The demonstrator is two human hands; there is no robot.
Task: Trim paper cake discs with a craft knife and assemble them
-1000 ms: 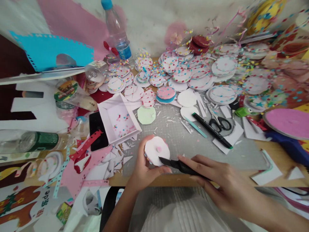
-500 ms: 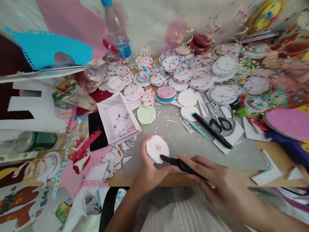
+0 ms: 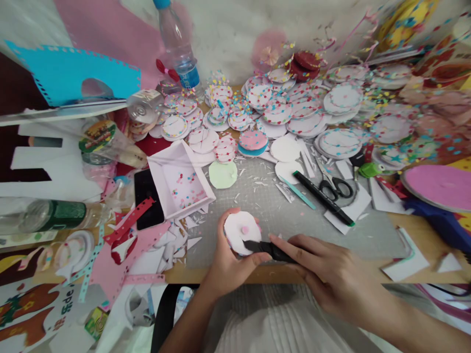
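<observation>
My left hand (image 3: 234, 262) is closed around a small white paper disc (image 3: 235, 226) with a pink dot (image 3: 245, 229) at its middle. Coloured specks show along the disc's edge, and the thumb lies along its lower side. In my right hand (image 3: 324, 272) is a black utility knife (image 3: 274, 250), its dark tip resting on the lower part of the disc. Beyond the hands, a pale green disc (image 3: 222, 175) lies on the grey cutting mat (image 3: 253, 196).
A white box (image 3: 189, 189) with confetti stands at left, beside a phone (image 3: 143, 215). Behind the mat are many confetti-trimmed discs (image 3: 277, 113). Scissors (image 3: 334, 186), a black marker (image 3: 324, 198) and a teal strip (image 3: 299, 192) lie right. A bottle (image 3: 180, 54) stands at the back.
The disc has turned and shifted slightly right in my left hand. The right hand and knife have changed angle a little, the tip still at the disc's lower part.
</observation>
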